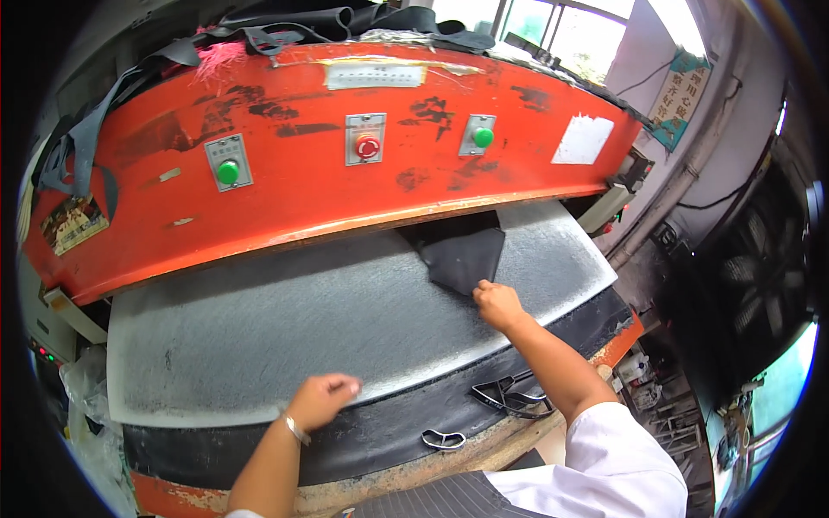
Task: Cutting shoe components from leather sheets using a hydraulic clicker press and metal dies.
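Observation:
A black sheet of leather-like material (466, 259) lies on the grey, worn cutting board (285, 328), its far part running back under the red press beam. My right hand (498, 305) pinches the near corner of this sheet, fingers closed on it. My left hand (324, 400), wearing a silver bracelet, hovers by the board's front edge; its fingers are loosely bent, slightly blurred, and nothing shows in them. On the black front ledge (216, 453) sit a larger dark metal cutting die (509, 397) and a small metal loop-shaped cutting die (443, 440).
Above the board spans the red press beam (285, 207), with two green buttons (228, 173) and a red stop button (368, 146). Black scraps (302, 30) are heaped on top. A large dark fan (760, 250) stands at right; clear plastic bags (86, 388) hang at left.

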`<move>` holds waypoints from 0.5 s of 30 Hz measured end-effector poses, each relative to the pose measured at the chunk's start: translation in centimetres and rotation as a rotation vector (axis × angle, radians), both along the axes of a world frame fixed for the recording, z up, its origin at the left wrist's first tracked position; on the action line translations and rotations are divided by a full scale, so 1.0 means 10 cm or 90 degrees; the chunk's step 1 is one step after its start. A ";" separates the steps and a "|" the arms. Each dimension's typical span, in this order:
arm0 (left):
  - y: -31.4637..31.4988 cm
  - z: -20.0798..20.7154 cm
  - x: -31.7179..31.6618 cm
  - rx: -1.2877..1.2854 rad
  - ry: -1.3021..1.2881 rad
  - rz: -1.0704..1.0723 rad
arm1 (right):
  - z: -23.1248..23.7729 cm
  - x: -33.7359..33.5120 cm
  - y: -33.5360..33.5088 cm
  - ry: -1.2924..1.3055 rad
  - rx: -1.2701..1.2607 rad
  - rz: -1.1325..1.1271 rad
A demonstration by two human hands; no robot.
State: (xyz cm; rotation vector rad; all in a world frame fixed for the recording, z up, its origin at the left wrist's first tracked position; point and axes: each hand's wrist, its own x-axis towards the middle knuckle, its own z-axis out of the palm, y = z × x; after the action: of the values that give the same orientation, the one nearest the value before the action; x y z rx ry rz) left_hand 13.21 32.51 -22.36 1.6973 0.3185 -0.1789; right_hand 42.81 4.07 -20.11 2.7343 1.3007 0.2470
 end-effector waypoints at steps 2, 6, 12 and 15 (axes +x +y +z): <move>0.09 -0.04 0.47 0.039 -0.036 0.047 | 0.02 -0.18 0.13 0.023 -0.013 0.053; -0.22 0.16 1.26 0.202 -0.285 0.089 | 0.01 -0.91 0.13 0.053 -0.055 0.211; -1.09 -0.01 2.15 0.272 -0.360 -0.119 | 0.19 -1.70 -0.33 0.098 -0.009 0.315; -0.98 -0.11 2.39 0.679 -0.007 -0.175 | 0.23 -1.74 -0.55 0.143 0.009 0.318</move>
State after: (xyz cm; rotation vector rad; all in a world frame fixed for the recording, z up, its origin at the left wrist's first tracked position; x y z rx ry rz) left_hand 37.11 22.68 -23.45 2.8002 0.1663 -0.2175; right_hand 25.42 -1.39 -17.77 2.4537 2.0380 -0.0188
